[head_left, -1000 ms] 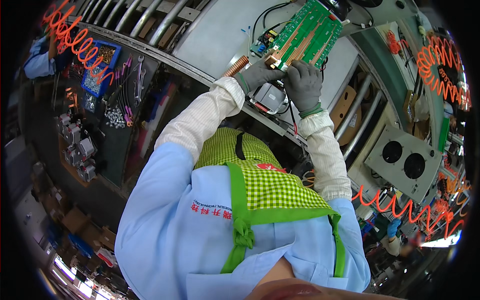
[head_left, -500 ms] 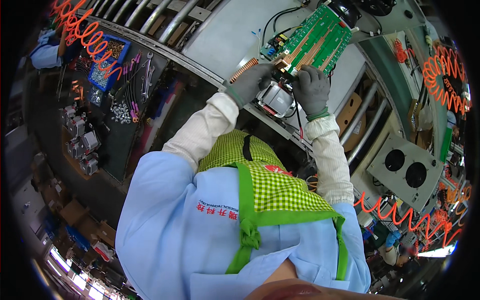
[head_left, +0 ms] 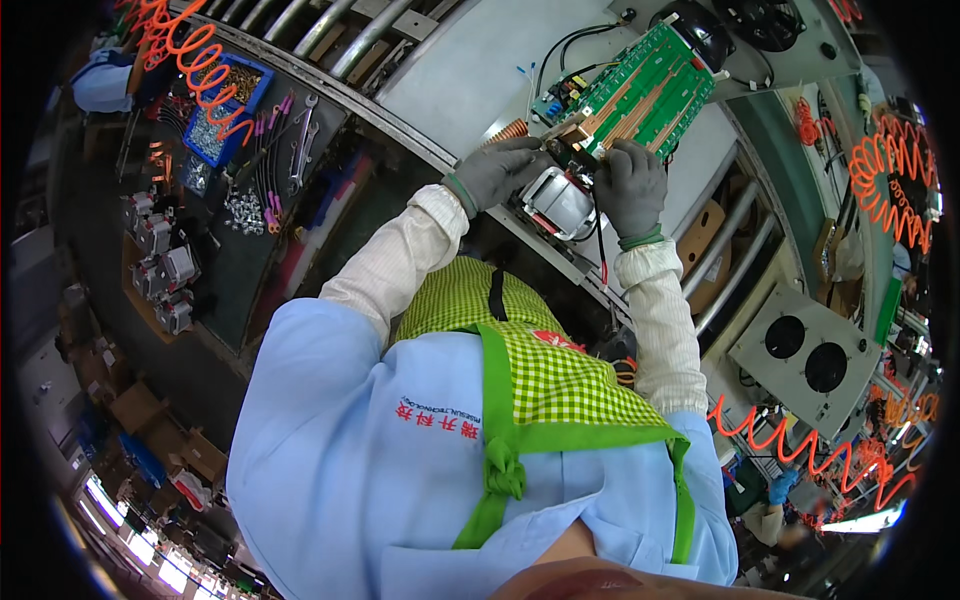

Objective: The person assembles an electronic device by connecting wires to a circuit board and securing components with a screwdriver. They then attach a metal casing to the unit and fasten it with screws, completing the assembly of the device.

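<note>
Circuit board point(head_left: 648, 92), green with copper-coloured strips, is lying at a slant on the pale desk point(head_left: 440, 75), upper right of centre in the frame. Its near end is facing the wearer; two black fans point(head_left: 698, 38) point(head_left: 760, 22) are sitting beyond its far end, at the top of the frame.

Left hand point(head_left: 500, 172), grey-gloved, is hovering or resting just left of that near end, fingers bent and partly closed; fingertips are blending into dark parts, so cannot tell whether anything is being gripped. Right hand point(head_left: 632, 187), also gloved, is curling its fingers at the board's near right corner; contact looks likely, grip cannot be told.

Silver metal block point(head_left: 560, 203) is sitting between the hands, slightly below them in the frame. Copper coil point(head_left: 507, 131) is lying just above the left hand. Black cable point(head_left: 600, 232) with a red end is hanging beside the right hand.

Step in hand, as judged: both hands are working closely at the near end of the board; fitting or adjusting, cannot tell. Next move is probably calling for small fingertip control, with the board being kept steady and the cable staying clear.
</note>
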The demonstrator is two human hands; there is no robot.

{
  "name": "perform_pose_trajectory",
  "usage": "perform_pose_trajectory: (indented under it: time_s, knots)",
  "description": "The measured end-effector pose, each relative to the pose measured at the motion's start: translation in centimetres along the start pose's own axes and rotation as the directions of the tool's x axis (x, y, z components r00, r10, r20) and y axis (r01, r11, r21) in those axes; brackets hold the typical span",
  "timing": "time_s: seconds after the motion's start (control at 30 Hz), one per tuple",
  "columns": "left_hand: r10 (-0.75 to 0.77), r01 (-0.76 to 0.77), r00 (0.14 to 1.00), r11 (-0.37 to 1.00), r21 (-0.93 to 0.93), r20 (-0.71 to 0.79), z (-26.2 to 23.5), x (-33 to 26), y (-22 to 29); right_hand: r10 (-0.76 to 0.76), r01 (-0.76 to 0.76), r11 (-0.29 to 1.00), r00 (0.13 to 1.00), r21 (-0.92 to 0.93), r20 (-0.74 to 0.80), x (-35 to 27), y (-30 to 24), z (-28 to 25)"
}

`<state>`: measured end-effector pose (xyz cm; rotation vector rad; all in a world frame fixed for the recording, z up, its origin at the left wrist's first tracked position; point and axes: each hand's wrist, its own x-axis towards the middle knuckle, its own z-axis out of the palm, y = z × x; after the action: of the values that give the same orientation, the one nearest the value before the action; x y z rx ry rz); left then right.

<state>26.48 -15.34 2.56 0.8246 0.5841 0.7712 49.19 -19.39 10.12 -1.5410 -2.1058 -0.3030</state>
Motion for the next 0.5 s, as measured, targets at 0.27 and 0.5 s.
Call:
perform_pose_trajectory:
  time_s: [0.27,0.5]
  knots:
    - [0.208,-0.295,0.955,0.587,0.754,0.212,1.1,0.7,2.1,-0.004,0.004,1.0,1.0,0.007,0.007,0.0,0.0,-0.2]
    - [-0.346,0.349,0.932,0.937,0.015,-0.112,4.5,1.8,3.1,-0.019,0.019,0.999,1.0,0.025,-0.008,0.0,0.1,-0.2]
